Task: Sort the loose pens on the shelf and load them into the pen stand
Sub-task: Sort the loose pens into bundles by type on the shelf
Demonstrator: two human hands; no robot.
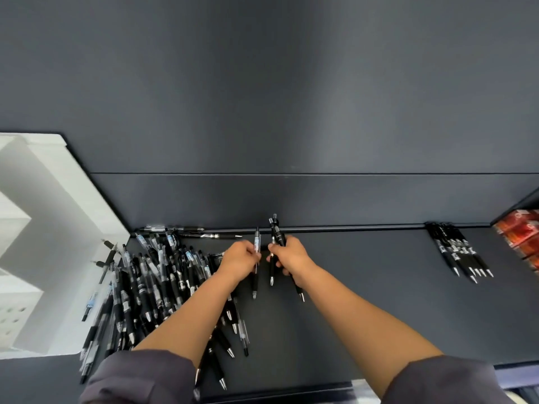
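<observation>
1. On the dark shelf (364,301), everything lies in front of a grey back wall.
2. At the far left stands the white stand (43,228), with small holes visible low on its side.
3. Just beside it sprawls the pile (145,287) of loose pens, black and clear-barrelled, some touching the stand.
4. Red packs (522,237) sit at the far right edge.
5. Near them, a bunch (460,255) of black pens lies side by side, tips toward the person.
6. The right grip (291,255) is curled round a few black pens (278,233), held upright above the shelf.
7. The left grip (240,259), just beside it, pinches one clear pen (257,240).
</observation>
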